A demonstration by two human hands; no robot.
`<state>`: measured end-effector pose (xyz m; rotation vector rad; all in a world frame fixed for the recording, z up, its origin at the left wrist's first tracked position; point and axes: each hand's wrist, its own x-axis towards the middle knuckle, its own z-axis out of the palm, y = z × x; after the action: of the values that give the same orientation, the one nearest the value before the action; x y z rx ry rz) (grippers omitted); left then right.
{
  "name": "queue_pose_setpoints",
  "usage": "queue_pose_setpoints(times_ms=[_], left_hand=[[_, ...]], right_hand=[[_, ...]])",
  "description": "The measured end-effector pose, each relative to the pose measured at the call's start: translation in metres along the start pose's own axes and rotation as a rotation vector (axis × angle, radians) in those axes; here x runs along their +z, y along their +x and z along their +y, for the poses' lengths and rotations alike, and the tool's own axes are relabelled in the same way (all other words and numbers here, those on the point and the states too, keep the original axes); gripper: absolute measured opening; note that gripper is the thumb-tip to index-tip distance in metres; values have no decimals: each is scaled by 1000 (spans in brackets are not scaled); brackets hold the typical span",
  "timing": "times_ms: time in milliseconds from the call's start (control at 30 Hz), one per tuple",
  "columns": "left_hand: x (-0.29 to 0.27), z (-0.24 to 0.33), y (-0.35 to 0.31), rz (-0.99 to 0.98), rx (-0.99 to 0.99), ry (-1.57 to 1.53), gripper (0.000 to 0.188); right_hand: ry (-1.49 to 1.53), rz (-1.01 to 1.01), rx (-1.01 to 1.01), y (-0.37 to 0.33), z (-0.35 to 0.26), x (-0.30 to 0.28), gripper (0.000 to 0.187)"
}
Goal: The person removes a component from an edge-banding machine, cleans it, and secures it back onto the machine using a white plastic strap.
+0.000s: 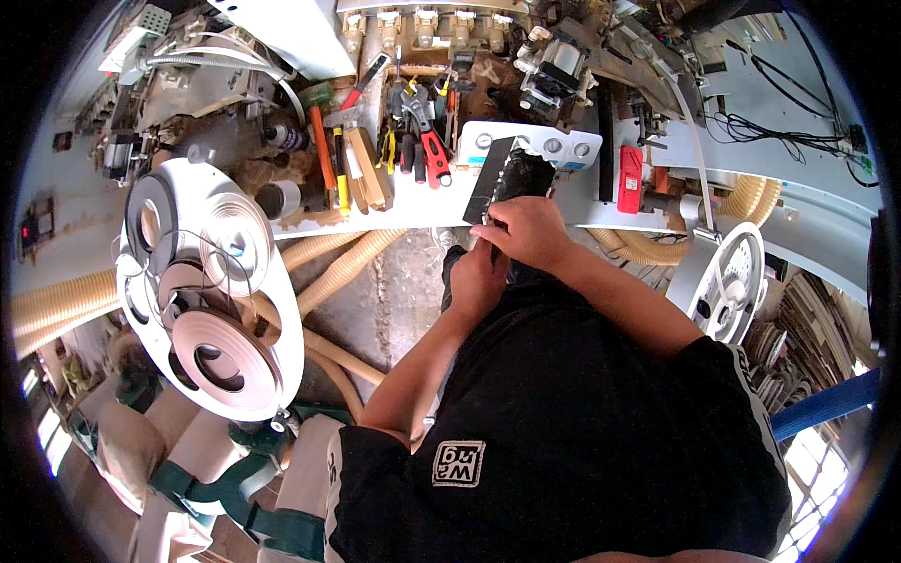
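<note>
In front of my chest is a black rectangular package with a ragged pale edge and a shiny, crumpled black side. Over its lower right part, my right hand is closed, thumb and fingers gripping near the lower end. Just below, my left hand is closed at the package's bottom corner, its fingertips close to the right thumb and partly hidden. What the package contains cannot be made out. Beyond it, on the machine's ledge, is a white panel with round knobs.
Red-handled pliers, an orange-handled hammer and other tools lie on the machine bed. Left stands a white reel plate carrying rolls of edge banding. Beige ribbed hoses run below. A red box sits at right.
</note>
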<state>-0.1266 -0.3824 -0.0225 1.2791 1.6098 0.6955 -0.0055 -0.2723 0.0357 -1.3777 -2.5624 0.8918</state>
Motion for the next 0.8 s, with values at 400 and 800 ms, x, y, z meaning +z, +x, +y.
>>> queue_pose_setpoints(times_ms=[400,800], left_hand=[[-17,9,0,-122,-127,-169,32],[-27,16,3,-267,-211,-250,34]], right_hand=[[-36,-91,157,9,45,-42,36],[328,-163,131,1,30,-34,41]])
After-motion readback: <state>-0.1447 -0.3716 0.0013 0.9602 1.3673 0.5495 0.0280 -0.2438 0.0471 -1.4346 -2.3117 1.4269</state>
